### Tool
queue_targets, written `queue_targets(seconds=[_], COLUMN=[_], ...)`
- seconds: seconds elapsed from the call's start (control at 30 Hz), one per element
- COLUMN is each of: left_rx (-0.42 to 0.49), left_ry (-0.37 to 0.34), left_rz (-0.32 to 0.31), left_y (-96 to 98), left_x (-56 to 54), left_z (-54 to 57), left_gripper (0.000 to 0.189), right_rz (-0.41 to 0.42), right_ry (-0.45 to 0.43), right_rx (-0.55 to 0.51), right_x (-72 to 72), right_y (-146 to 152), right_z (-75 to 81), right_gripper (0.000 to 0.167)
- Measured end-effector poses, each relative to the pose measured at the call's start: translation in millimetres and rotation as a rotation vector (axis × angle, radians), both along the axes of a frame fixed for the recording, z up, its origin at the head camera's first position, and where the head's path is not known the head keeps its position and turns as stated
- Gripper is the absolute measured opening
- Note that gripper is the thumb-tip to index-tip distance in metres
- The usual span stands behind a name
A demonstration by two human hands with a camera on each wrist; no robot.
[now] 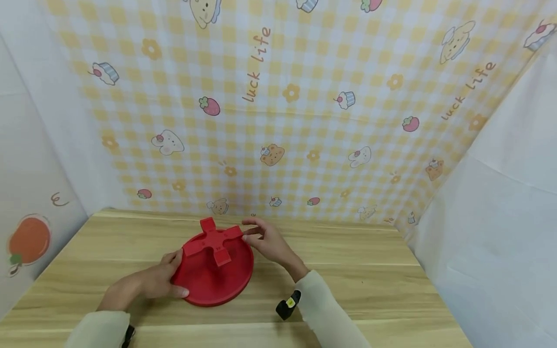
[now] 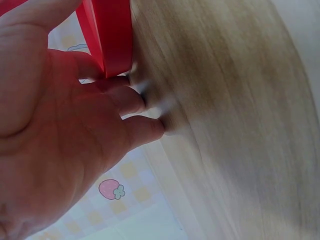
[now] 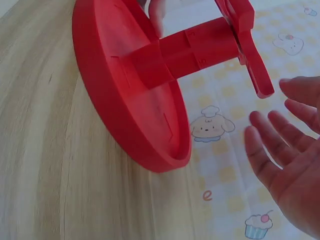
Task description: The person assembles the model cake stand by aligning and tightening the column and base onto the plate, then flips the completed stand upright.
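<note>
A red round base (image 1: 204,290) with a raised rim lies on the tabletop. From its middle rises a red post (image 3: 175,55), topped by a red cross-shaped piece (image 1: 213,240) with several arms. My left hand (image 1: 158,278) grips the base's left rim, thumb at the front edge. In the left wrist view, that left hand (image 2: 75,120) has its fingertips down by the wood. My right hand (image 1: 270,241) is beside the cross's right arm. The right wrist view shows this right hand (image 3: 295,160) with fingers spread and a small gap to the cross.
A wooden table (image 1: 348,270) carries everything. Behind it hangs a yellow checked cloth (image 1: 304,121) with cartoon prints, and white cloth (image 1: 500,217) hangs at the right. A black wrist device (image 1: 287,305) sits at my right sleeve.
</note>
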State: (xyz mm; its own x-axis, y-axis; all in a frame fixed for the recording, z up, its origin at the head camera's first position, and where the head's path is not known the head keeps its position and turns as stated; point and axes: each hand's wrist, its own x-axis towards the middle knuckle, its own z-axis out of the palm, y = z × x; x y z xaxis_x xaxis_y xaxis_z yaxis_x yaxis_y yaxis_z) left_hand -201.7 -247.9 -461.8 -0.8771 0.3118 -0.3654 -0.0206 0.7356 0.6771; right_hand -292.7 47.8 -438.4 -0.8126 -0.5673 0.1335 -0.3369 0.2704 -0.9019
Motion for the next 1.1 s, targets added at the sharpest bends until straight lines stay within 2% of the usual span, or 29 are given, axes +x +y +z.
queue_targets(seconds=[0.17, 0.37, 0.8, 1.1], left_rx=[-0.013, -0.025, -0.016, 0.008], left_ry=[0.0, 0.008, -0.006, 0.007], left_rz=[0.012, 0.017, 0.011, 0.009], left_y=[0.5, -0.1, -3.1, -2.2], left_x=[0.2, -0.5, -0.4, -0.1], left_z=[-1.2, -2.8, -7.3, -5.6], left_gripper=[0.118, 0.12, 0.121, 0.119], right_rz=[0.053, 0.046, 0.108, 0.138], right_ry=[-0.043, -0.023, -0.011, -0.003], right_rx=[0.016, 0.0, 0.03, 0.047], right_x=[2.7, 7.0, 21.1, 28.0], right_y=[-5, -2, 2, 2], right_z=[1.5, 1.1, -0.6, -2.6], right_gripper=[0.043, 0.037, 0.033, 0.031])
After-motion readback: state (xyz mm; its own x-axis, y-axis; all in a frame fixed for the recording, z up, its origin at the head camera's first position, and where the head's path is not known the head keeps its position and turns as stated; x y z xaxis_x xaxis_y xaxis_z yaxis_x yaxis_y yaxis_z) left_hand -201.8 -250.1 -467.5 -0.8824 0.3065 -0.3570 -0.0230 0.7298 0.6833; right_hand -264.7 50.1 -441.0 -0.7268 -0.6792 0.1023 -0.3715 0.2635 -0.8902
